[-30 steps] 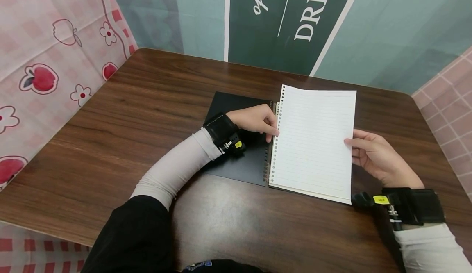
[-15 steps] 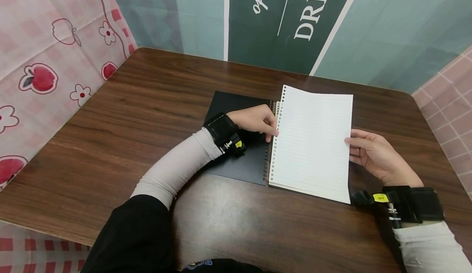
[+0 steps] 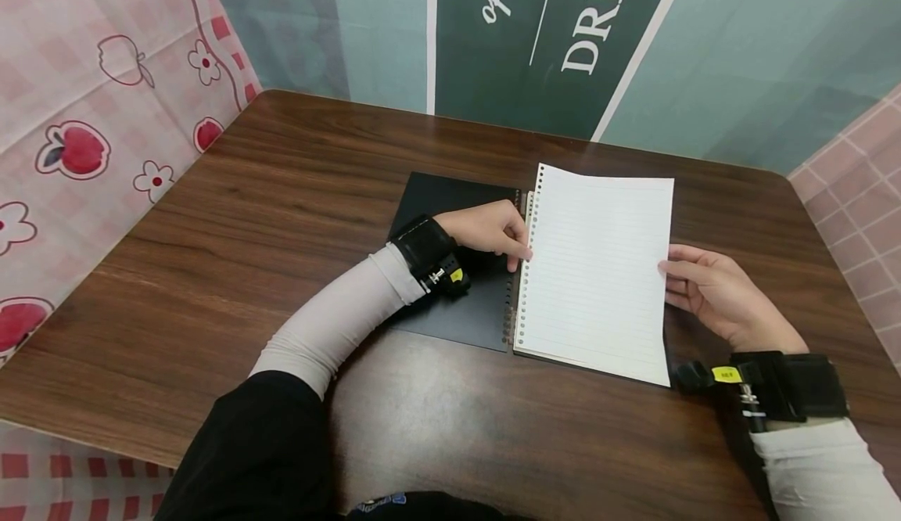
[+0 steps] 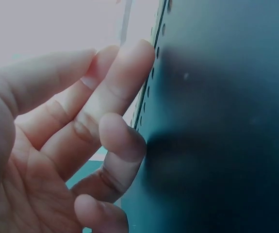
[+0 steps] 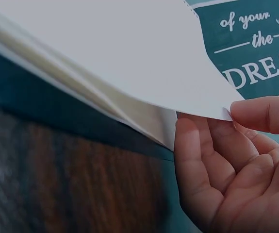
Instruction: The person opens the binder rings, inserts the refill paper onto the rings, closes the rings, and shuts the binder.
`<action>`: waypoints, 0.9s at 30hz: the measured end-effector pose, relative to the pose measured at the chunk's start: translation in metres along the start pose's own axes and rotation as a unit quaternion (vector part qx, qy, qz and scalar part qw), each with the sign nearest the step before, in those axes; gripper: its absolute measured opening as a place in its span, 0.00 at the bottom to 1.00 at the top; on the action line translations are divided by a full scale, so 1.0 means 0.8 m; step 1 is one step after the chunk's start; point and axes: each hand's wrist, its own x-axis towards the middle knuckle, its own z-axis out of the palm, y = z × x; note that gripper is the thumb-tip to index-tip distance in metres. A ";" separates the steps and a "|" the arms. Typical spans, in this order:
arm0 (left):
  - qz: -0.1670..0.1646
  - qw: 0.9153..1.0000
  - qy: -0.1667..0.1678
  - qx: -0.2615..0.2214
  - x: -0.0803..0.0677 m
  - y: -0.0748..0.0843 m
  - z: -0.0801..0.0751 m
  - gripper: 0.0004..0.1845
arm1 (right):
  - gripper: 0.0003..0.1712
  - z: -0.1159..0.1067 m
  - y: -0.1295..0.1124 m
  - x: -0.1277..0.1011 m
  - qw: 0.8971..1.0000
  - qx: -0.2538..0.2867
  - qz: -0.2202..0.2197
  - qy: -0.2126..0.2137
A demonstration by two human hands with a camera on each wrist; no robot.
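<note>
An open spiral notebook [image 3: 594, 271] lies on the wooden table [image 3: 281, 216], its black cover [image 3: 450, 247] folded out to the left. My left hand [image 3: 493, 231] rests on that cover beside the spiral, fingertips [image 4: 141, 53] touching the punched edge. My right hand [image 3: 704, 290] pinches the right edge of the top lined page [image 5: 129, 58] between thumb [image 5: 260, 114] and fingers, lifting it slightly off the stack of pages below.
A pink apple-print cloth [image 3: 84, 114] hangs at the left, a teal backdrop with a green lettered banner [image 3: 556, 36] at the back, pink tiles [image 3: 859, 200] at the right. Bare table surface surrounds the notebook.
The page's right edge has shifted slightly leftward and lifted a little in my right hand. My left hand has stayed in place.
</note>
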 end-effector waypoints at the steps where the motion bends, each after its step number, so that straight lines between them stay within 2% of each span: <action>1: 0.000 1.000 0.000 0.000 0.000 0.000 0.000 0.12 | 0.14 0.000 0.000 0.000 1.000 -0.001 0.001 0.001; 9: -0.003 1.000 -0.002 0.002 0.001 -0.001 0.002 0.13 | 0.12 -0.002 0.001 0.001 1.000 -0.012 0.004 0.016; 13: -0.006 1.000 0.000 0.006 0.001 -0.001 0.002 0.14 | 0.12 -0.002 0.002 0.003 0.998 -0.055 0.011 0.030; 19: -0.007 1.000 0.004 0.010 -0.001 0.000 0.002 0.14 | 0.24 0.001 0.002 0.006 0.991 -0.129 0.020 0.043; 27: -0.026 0.999 0.006 0.020 -0.002 0.002 0.004 0.15 | 0.21 0.003 0.002 0.007 0.988 -0.142 0.017 0.053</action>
